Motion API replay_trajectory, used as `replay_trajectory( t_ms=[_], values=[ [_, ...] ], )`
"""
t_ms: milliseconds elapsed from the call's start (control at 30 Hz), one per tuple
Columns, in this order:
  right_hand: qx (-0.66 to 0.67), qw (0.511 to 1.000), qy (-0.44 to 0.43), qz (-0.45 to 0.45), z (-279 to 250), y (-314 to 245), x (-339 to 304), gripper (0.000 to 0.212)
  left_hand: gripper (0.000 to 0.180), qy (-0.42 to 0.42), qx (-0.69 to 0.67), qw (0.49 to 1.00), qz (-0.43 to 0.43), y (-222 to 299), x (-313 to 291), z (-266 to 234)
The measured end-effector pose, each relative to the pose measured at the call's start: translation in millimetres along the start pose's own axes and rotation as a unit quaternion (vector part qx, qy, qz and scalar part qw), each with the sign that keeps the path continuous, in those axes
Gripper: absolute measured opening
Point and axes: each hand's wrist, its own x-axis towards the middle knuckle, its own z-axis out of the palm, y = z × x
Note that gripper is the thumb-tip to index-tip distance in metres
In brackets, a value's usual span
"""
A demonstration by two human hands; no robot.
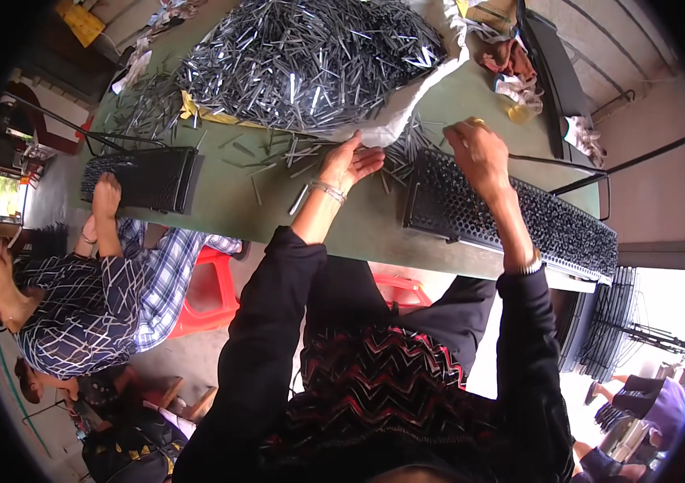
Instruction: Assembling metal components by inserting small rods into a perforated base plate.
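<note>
My left hand (pixel 350 167) is turned partly palm up at the front edge of a white sack (pixel 411 95), its fingers stretched out and apart. Nothing shows in its palm. A large heap of thin dark metal strips (pixel 310 64) lies on the opened sack just beyond it. Over the left part of a black perforated rack (pixel 555 219), my right hand (pixel 481 157) is closed with its fingertips pinched together; what they hold, if anything, is hidden. Many of the rack's holes are filled with upright dark pieces, most densely toward the right.
Loose strips (pixel 258 165) are scattered across the green table (pixel 230 205). On the left, a seated co-worker's hand (pixel 106 196) is at another black rack (pixel 157 181). Crumpled gloves and cloths (pixel 515 72) lie at the back right. A red stool (pixel 209 294) stands beside the table.
</note>
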Motion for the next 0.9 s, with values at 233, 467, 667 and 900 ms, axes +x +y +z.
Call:
replay_trajectory(
  t_ms=[233, 467, 667, 900],
  values=[
    [-0.155, 0.952, -0.26, -0.046, 60, 37, 71, 0.065, 0.026, -0.126, 0.034, 0.99, 0.06, 26, 1, 8],
    [-0.172, 0.882, -0.436, -0.058, 63, 2, 96, 0.081, 0.023, -0.121, -0.073, 0.989, 0.047, 20, 16, 8],
    [-0.142, 0.88, -0.448, -0.061, 56, -14, 94, 0.078, 0.019, -0.123, -0.063, 0.98, 0.141, 40, 27, 14],
    [-0.225, 0.846, -0.464, -0.133, 84, -47, 81, 0.077, 0.02, -0.07, -0.091, 0.977, 0.18, 41, 34, 15]
  ],
)
